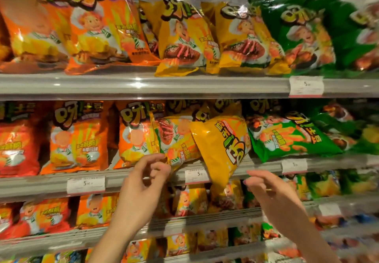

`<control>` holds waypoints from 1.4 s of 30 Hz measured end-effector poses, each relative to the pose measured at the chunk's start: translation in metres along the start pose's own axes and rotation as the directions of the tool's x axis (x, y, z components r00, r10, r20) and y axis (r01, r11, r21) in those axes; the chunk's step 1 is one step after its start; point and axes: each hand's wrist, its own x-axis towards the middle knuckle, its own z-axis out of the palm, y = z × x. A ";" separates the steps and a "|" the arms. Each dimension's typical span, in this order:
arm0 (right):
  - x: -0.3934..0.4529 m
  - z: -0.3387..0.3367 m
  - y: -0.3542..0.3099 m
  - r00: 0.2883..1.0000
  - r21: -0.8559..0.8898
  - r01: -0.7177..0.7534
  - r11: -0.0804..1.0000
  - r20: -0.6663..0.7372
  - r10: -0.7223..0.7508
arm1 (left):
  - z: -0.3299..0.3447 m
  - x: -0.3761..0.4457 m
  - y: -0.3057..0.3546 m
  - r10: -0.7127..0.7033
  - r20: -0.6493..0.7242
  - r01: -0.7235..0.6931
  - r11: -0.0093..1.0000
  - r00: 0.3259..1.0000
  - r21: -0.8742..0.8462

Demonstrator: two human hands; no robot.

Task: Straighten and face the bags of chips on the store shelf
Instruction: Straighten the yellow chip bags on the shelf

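Observation:
On the middle shelf (143, 178) two yellow chip bags sit crooked among upright ones. One yellow bag (178, 141) leans sideways, and my left hand (143, 178) pinches its lower left corner with curled fingers. To its right, an upside-down yellow bag (221, 150) hangs over the shelf edge with its corner pointing down. My right hand (266, 189) is just below and to the right of that bag, fingers relaxed, holding nothing. A green bag (291, 137) lies on its side further right. Orange bags (78, 139) stand upright to the left.
The top shelf (184, 84) holds orange, yellow and green bags that lean against each other. Price tags (196, 173) clip to the shelf rails. Lower shelves hold more bags behind my forearms. At the far right edge part of another person's sleeve shows.

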 end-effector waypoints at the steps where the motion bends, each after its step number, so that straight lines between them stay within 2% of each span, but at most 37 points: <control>1: 0.006 -0.004 -0.005 1.000 0.027 -0.025 0.999 0.014 0.025 | -0.001 0.005 0.001 0.014 -0.027 -0.013 1.000 1.000 0.006; 3: 0.018 -0.008 -0.017 1.000 0.039 -0.027 0.999 -0.005 0.027 | -0.003 0.016 0.002 0.034 -0.071 -0.033 0.999 0.997 0.017; 5: 0.029 -0.006 -0.027 0.996 -0.049 0.057 0.997 -0.062 -0.060 | -0.004 0.027 0.002 0.055 -0.105 -0.050 0.998 0.993 0.048; 9: 0.058 0.008 -0.040 0.972 -0.176 0.176 0.968 -0.127 -0.200 | -0.004 0.046 0.004 0.107 -0.131 -0.077 0.973 0.986 0.216; 11: 0.069 0.015 -0.048 0.966 -0.233 0.223 0.947 -0.075 -0.246 | -0.001 0.054 0.009 0.097 -0.093 -0.070 0.964 0.991 0.258; 15: 0.074 0.026 -0.055 0.974 -0.300 0.217 0.929 0.133 -0.184 | 0.008 0.074 0.016 0.083 -0.056 -0.061 0.947 0.995 0.315; 18: 0.078 0.035 -0.046 0.962 -0.403 0.271 0.874 0.150 -0.229 | 0.010 0.087 0.021 0.032 -0.058 -0.015 0.960 0.998 0.279; 21: 0.082 0.029 -0.037 0.955 -0.345 0.294 0.891 0.148 -0.258 | 0.003 0.101 0.023 0.022 -0.011 -0.016 0.937 1.000 0.349; 25: 0.090 0.016 -0.026 0.935 -0.275 0.347 0.897 0.180 -0.307 | -0.007 0.114 0.035 0.014 0.038 -0.032 0.848 0.999 0.529; 29: 0.097 0.011 -0.021 0.921 -0.243 0.380 0.892 0.190 -0.341 | 0.001 0.122 0.054 -0.050 0.106 -0.044 0.680 0.993 0.732; 34: 0.095 0.010 -0.021 0.922 -0.227 0.382 0.896 0.164 -0.352 | 0.001 0.136 0.070 -0.146 0.239 -0.114 0.578 0.960 0.808; 36: 0.094 0.011 -0.020 0.922 -0.218 0.385 0.897 0.142 -0.361 | 0.000 0.136 0.071 -0.176 0.262 -0.110 0.594 0.949 0.797; 38: 0.093 0.011 -0.020 0.926 -0.215 0.378 0.901 0.115 -0.360 | 0.001 0.132 0.064 -0.146 0.241 -0.087 0.660 0.960 0.746; 42: 0.093 0.014 -0.023 0.934 -0.221 0.357 0.908 0.080 -0.348 | -0.011 0.117 0.039 -0.067 0.092 -0.004 0.787 0.993 0.617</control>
